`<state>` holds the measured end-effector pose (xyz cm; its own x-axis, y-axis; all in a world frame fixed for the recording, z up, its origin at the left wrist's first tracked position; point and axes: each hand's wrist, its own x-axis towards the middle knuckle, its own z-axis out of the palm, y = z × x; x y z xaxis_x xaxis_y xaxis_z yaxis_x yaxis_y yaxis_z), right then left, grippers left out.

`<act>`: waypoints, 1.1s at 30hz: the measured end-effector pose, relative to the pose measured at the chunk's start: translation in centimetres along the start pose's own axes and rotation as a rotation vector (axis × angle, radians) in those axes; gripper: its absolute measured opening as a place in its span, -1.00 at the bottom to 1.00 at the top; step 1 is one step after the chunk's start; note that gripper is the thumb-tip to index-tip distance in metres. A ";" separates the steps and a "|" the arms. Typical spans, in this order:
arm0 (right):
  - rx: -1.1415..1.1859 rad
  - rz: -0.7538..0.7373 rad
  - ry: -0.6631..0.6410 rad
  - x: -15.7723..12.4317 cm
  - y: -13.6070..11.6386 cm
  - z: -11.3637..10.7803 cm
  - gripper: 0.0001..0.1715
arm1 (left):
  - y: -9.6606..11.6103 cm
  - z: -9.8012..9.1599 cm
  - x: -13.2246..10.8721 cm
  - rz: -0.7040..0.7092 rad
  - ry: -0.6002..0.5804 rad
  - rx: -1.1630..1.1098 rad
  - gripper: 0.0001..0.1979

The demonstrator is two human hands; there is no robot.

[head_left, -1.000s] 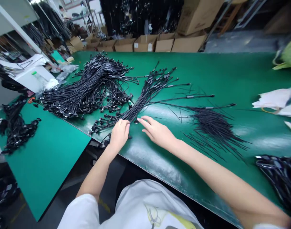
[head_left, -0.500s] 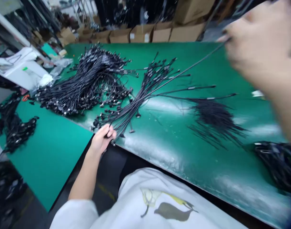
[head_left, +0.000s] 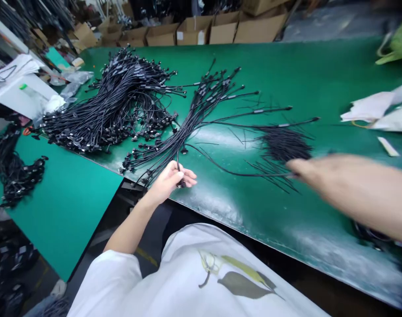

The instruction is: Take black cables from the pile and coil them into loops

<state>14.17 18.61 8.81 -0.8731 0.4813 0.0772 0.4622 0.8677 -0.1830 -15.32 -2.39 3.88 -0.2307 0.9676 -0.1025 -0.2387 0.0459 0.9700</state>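
My left hand (head_left: 176, 177) is closed around one end of a black cable (head_left: 227, 172), close to the table's front edge. That cable bends up from the left fingers and runs right, slack, to my right hand (head_left: 315, 174). Motion smears the right hand, but the cable's far end meets its closed fingertips. Just beyond these fingertips lies a pile of thin black strands (head_left: 283, 143). Behind my left hand a loose bunch of black cables (head_left: 191, 119) with plugs on both ends is spread across the table.
A larger heap of black cables (head_left: 105, 105) covers the left of the green table (head_left: 319, 79). More cables (head_left: 19, 167) lie on the lower left surface. Cardboard boxes (head_left: 194, 33) line the back edge. White sheets (head_left: 382, 108) lie at right; a white box (head_left: 29, 97) stands far left.
My right hand has come down from the upper right to beside the strand pile, and the cable has gone from taut to slack. My left hand has moved right, away from the bunch's plugs.
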 end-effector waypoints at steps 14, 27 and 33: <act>0.435 -0.046 -0.097 3.3 -0.1 -0.1 -0.63 | 0.1 4.6 -0.2 -0.156 -0.076 -0.277 -0.72; 0.073 0.058 0.230 -4.4 0.2 3.6 -0.55 | 1.5 3.9 1.9 -0.141 0.082 -0.322 -0.62; 0.028 0.015 0.182 -2.7 -0.3 3.3 -0.53 | 1.4 5.1 1.4 -0.144 -0.046 -0.305 -0.52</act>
<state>15.87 16.60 5.41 -0.8225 0.5109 0.2501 0.4683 0.8577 -0.2121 -11.16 0.33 6.25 -0.1329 0.9672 -0.2165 -0.5385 0.1129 0.8350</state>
